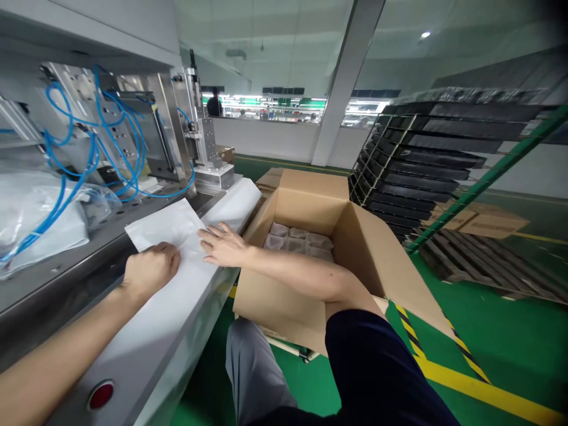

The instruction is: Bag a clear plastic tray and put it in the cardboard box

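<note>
Left hand (153, 266) is curling into a fist over the near part of a white sheet (162, 222), fingers drawn together. Whether a fold of it is being pinched inside cannot be told from this angle.

Right hand (222, 244) is lying palm down at the sheet's right side, fingers spread apart and clamping nothing visible. Its forearm is crossing above the near side of an open carton (315, 201).

Sheet position: it is resting on the white surface (177, 319) in front of the machine, its far corners reaching toward the metal fixture (204, 136). Single layer or pouch — not determinable here.

Carton is standing just beside the surface, flaps spreading outward. Inside, wrapped pieces (297, 239) are sitting in rows, low in the box.

Left side: blue tubes (33, 235) are looping around the machine's metal blocks and running past a clear plastic bag (100, 201). A round red button (101, 395) is facing outward near the surface's near end.

Right side — a rack of black trays (403, 171) is standing beyond the carton. A wooden pallet (483, 260) is bearing cardboard boxes (492, 220) on the green floor (510, 331).
</note>
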Demonstrator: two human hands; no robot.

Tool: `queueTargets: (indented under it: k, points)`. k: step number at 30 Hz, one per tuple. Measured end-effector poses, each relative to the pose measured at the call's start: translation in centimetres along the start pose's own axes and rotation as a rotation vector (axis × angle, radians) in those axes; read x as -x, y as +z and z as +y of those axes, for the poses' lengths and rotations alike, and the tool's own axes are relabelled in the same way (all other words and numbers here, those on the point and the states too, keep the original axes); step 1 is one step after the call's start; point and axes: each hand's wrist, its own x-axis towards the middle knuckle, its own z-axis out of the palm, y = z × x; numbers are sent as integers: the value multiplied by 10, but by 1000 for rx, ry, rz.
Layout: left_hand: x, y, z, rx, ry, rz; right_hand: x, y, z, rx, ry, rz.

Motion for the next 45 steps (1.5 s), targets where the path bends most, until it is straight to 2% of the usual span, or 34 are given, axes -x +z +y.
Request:
queueTargets:
  k: [3,7,9,11,15,17,21,26,28,32,37,39,43,45]
  points:
    - [0,0,0,15,6,24,0,7,1,12,31,-29]
    - [0,-2,1,21,38,-9,0,15,3,63,154,-51]
    - [0,-3,0,22,63,-4,0,17,4,51,161,-61]
    - [1,-4,-1,32,129,52,0,17,5,17,136,-55]
    - [3,-3,3,56,375,171,0,14,5,-29,108,3]
    - [4,-1,8,36,421,203,0,11,4,-38,93,29]
    - [2,-1,11,-18,338,181,0,7,3,-43,67,39]
    - [0,-7,4,-2,243,-31,-1,3,2,16,73,29]
    - [0,-10,2,12,227,-65,-1,1,0,15,38,18]
    - [2,-12,4,12,223,-64,-1,-2,-3,-27,-56,-46]
    - [4,-8,7,-31,207,-51,-3,-1,-2,12,92,-104]
    - [3,-6,7,-39,185,-49,-3,-2,-2,14,106,-110]
    - [3,-4,6,-29,131,-62,-3,-3,-5,-28,-12,-91]
    - [3,-5,6,-32,119,-68,-2,-2,-5,-33,-15,-83]
